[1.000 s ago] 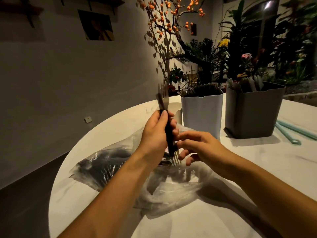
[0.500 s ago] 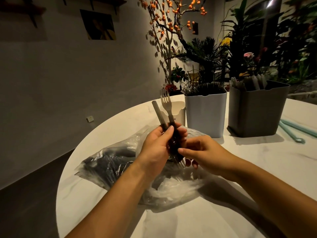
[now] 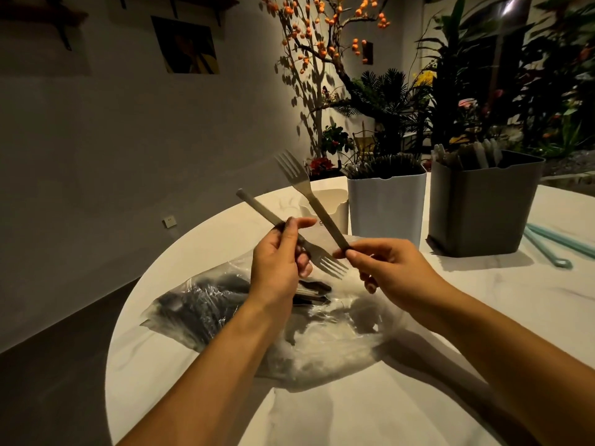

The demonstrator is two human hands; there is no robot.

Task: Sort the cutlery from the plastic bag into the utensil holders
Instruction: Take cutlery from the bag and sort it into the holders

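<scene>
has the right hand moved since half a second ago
Yes. The right hand has drawn one fork rightward out of the left hand, toward the white holder.

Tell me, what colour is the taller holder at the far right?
Dark grey holder, seen best in the head view, beside a white holder.

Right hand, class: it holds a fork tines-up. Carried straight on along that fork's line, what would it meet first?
Probably the small cream holder, just behind the upright fork in the right hand. With depth unclear, it might pass above it.
</scene>
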